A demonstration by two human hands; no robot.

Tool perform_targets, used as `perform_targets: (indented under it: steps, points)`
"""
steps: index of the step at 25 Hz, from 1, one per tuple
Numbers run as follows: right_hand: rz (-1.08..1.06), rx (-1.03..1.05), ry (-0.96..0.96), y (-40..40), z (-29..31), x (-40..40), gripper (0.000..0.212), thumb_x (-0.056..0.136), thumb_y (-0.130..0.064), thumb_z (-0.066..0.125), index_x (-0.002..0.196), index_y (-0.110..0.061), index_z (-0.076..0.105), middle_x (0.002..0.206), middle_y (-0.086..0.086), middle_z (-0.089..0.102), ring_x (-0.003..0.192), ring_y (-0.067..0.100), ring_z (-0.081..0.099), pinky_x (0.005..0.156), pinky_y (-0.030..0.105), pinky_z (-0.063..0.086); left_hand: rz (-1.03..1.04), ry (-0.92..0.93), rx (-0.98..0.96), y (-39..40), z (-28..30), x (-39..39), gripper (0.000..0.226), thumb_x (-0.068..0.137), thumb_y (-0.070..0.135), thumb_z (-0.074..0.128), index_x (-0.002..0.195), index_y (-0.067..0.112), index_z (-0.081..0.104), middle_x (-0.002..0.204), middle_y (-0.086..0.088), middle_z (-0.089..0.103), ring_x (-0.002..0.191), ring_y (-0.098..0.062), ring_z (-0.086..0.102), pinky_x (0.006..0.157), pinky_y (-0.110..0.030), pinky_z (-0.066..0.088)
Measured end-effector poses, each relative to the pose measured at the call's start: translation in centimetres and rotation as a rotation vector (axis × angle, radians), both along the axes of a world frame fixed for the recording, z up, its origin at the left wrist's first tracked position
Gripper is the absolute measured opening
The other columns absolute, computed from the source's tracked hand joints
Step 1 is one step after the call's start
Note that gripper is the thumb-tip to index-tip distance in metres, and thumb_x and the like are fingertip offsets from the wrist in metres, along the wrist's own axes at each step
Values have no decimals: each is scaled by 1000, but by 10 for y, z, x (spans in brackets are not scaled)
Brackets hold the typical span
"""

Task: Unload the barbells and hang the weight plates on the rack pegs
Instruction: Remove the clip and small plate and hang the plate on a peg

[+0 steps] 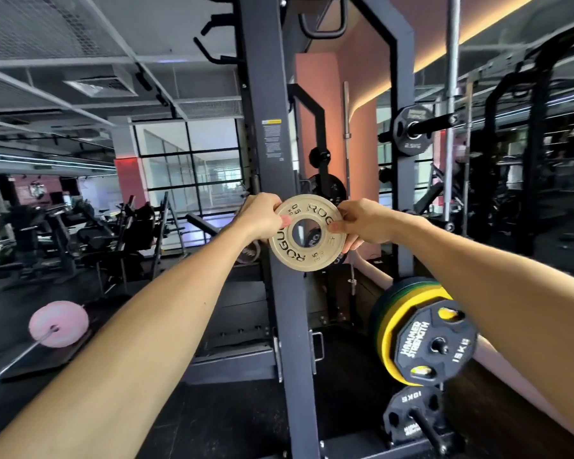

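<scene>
Tiny beige plate [307,236] pinched at opposite rims by left hand [263,217] and right hand [365,223], light, rigid, easy.

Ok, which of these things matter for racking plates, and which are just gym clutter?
Job: small white plate, held by left hand and right hand; rack upright; 15 kg plate; 10 kg plate.
Clutter: pink plate; benches.

One head-worn view — facing forward, close to the rack upright [272,160] (wide-angle)
</scene>
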State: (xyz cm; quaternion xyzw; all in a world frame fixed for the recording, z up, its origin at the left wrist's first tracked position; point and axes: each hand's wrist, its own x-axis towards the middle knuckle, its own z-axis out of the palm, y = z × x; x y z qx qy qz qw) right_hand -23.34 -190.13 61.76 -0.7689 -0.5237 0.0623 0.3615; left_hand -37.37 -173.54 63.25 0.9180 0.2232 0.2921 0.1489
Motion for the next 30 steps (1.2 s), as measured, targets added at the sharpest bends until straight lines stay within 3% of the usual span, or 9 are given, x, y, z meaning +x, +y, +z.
perform_targets:
  steps: [2, 4, 6, 9, 13, 17, 19, 24, 30]
  points:
    - [-57, 3, 7, -26, 3, 32, 15, 96, -19, 56, 105, -8, 55, 96, 15, 72, 74, 24, 73, 62, 30, 61, -52, -12, 13, -20, 2, 39, 13, 91, 24, 67, 92, 12, 66, 90, -7, 69, 74, -23, 66, 63, -33, 57]
    - [-103, 4, 3, -54, 6, 68, 20, 96, -18, 56, 111, -5, 55, 95, 17, 71, 75, 28, 72, 64, 32, 61, -109, -36, 8, -43, 4, 81, 13, 91, 24, 68, 92, 12, 66, 89, -6, 69, 77, -24, 67, 68, -35, 58]
    - [-150, 4, -8, -82, 8, 102, 19, 96, -19, 56, 111, -6, 55, 93, 17, 71, 78, 31, 72, 65, 34, 61, -171, -40, 6, -67, 7, 121, 12, 90, 25, 68, 94, 14, 66, 90, -4, 68, 78, -22, 66, 73, -37, 57]
    - [-202, 19, -25, -122, 10, 146, 14, 97, -19, 55, 106, -9, 55, 92, 18, 71, 72, 25, 73, 54, 26, 57, -233, -44, 15, -97, 11, 176, 13, 91, 27, 67, 94, 15, 63, 88, -3, 65, 76, -22, 65, 67, -34, 54]
    - [-292, 33, -17, -177, 8, 204, 9, 97, -18, 55, 102, -11, 55, 90, 16, 71, 67, 22, 72, 59, 29, 60, -334, -31, 23, -140, 12, 258, 11, 90, 26, 68, 88, 18, 61, 87, -4, 65, 69, -18, 60, 59, -29, 47]
    - [-384, 37, -14, -224, 8, 257, 7, 96, -19, 56, 93, -13, 54, 90, 20, 71, 77, 30, 73, 63, 32, 61, -454, -26, -7, -177, 14, 332, 9, 90, 21, 69, 88, 15, 63, 80, -3, 63, 70, -21, 60, 66, -35, 54]
    - [-419, 29, -18, -244, 7, 287, 7, 97, -20, 56, 90, -16, 55, 89, 18, 72, 77, 29, 73, 66, 34, 61, -477, -17, 19, -196, 13, 367, 10, 90, 23, 69, 86, 16, 62, 78, -2, 62, 65, -16, 56, 56, -28, 46]
    - [-484, 22, -40, -280, 4, 374, 18, 96, -22, 57, 107, -8, 58, 92, 17, 73, 74, 27, 74, 69, 38, 61, -551, -36, 8, -226, 13, 461, 10, 90, 21, 70, 93, 13, 67, 81, -5, 65, 65, -20, 61, 51, -25, 47]
    - [-487, 25, -52, -294, 12, 473, 22, 96, -23, 56, 109, -5, 57, 94, 18, 73, 73, 25, 74, 65, 33, 60, -564, -40, 11, -239, 21, 561, 9, 91, 22, 69, 94, 15, 65, 69, 1, 58, 60, -14, 56, 69, -34, 59]
